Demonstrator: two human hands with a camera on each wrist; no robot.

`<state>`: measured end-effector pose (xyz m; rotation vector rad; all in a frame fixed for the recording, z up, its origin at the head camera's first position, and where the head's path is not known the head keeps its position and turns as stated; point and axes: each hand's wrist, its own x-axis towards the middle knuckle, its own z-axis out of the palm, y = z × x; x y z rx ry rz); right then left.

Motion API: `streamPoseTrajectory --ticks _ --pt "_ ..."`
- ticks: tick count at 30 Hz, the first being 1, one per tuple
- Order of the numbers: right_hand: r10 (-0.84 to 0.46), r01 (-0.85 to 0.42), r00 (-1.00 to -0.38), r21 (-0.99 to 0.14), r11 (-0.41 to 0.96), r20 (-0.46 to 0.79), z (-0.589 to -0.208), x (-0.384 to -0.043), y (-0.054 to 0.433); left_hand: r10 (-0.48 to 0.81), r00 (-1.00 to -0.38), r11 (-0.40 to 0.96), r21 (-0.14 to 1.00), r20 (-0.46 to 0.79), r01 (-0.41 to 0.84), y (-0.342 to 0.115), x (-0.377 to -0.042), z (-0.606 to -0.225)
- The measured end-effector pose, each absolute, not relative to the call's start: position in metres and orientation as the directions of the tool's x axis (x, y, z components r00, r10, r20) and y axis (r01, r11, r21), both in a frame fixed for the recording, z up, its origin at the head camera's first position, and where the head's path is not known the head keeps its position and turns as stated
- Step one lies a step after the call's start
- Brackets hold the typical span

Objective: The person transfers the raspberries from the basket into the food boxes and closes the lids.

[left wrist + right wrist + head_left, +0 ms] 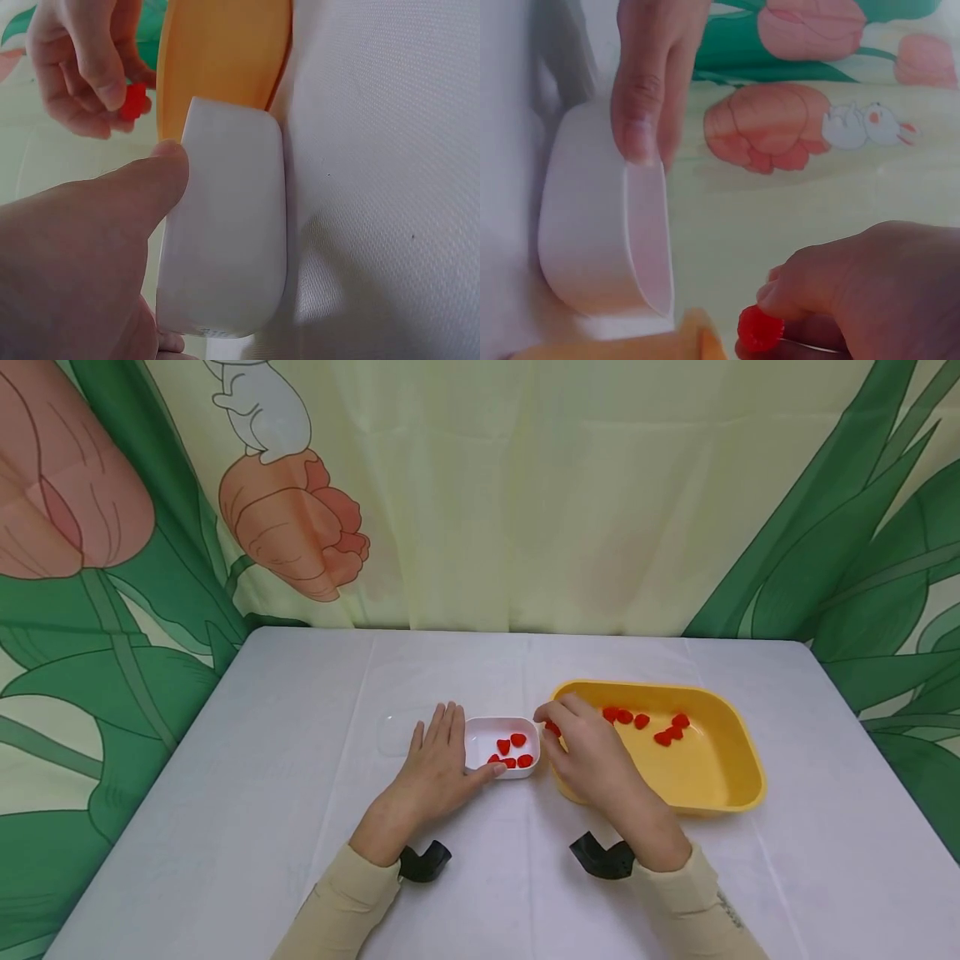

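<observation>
A small white box (480, 737) with several red raspberries (503, 746) in it stands mid-table. My left hand (437, 767) rests against its left side, fingers straight, thumb lying at the near rim. In the left wrist view that thumb touches the upper edge of the box (229, 217). My right hand (588, 752) is just right of the box, over the left rim of a yellow tray (705, 777). Between thumb and fingers it pinches one raspberry (760, 328), held above the rim height of the box. More raspberries (641, 721) lie in the tray's back half.
A clear flat lid (396, 733) lies left of the white box, partly behind my left hand. White cloth (300, 760) covers the table. A printed curtain (525, 527) hangs behind the table's back edge.
</observation>
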<state>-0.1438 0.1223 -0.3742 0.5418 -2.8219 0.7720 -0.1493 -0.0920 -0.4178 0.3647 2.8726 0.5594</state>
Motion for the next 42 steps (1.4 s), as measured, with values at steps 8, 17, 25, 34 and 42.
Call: streamPoseTrajectory --ticks 8,17,25,34,42 --pt "-0.396 -0.523 -0.847 -0.418 0.743 0.355 -0.384 -0.144 0.109 0.273 -0.95 0.896 0.4 -0.151 0.194 -0.092 -0.148 -0.417" --pt "-0.462 -0.564 -0.823 -0.382 0.732 0.329 -0.395 -0.145 0.096 0.276 -0.948 0.901 0.386 -0.156 0.199 -0.092 -0.15 -0.419" --pt "-0.507 -0.584 -0.807 -0.274 0.764 0.303 -0.404 -0.147 0.09 0.28 -0.948 0.897 0.393 -0.148 0.204 -0.093 -0.15 -0.42" --pt "-0.538 -0.597 -0.797 -0.224 0.77 0.275 -0.405 -0.145 0.086 0.283 -0.948 0.891 0.404 -0.145 0.205 -0.094 -0.152 -0.42" --pt "-0.551 -0.617 -0.781 -0.228 0.753 0.295 -0.404 -0.145 0.087 0.278 -0.947 0.896 0.399 -0.16 0.196 -0.093 -0.151 -0.418"
